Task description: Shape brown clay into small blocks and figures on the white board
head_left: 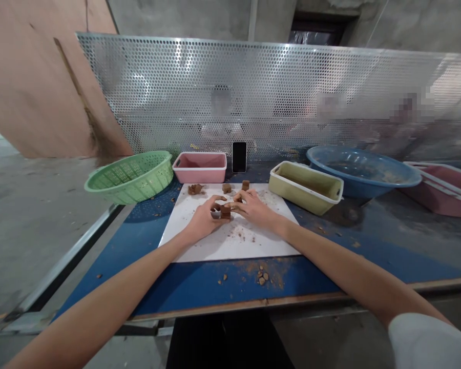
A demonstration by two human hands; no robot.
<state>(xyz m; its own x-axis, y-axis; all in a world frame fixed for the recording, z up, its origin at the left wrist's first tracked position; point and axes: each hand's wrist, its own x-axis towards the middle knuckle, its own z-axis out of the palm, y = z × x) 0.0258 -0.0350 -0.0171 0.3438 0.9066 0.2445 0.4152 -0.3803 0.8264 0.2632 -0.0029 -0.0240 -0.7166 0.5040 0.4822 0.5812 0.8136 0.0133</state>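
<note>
A small brown block that looks like clay [225, 212] stands on a white board [200, 251]. My left hand [206, 219] is curled round its left side, thumb low and fingers over the back. From the right, my right hand [252, 207] bends its fingers in, and their tips press on the block's upper right edge. Just beyond the hands lie a second brown block [226, 188] and a third one [246, 185], partly behind my right fingers. A rough brown lump [195, 189] rests near the board's far left corner. Crumbs dot the board.
Behind the board stand a green basket [128, 179], a pink bin [202, 175], a phone [239, 157], an olive bin [303, 189] and a blue basin [369, 184]. Stacked pink bins [441, 192] sit far right. A perforated metal panel [215, 72] closes the back. Pebbles [262, 277] lie in front.
</note>
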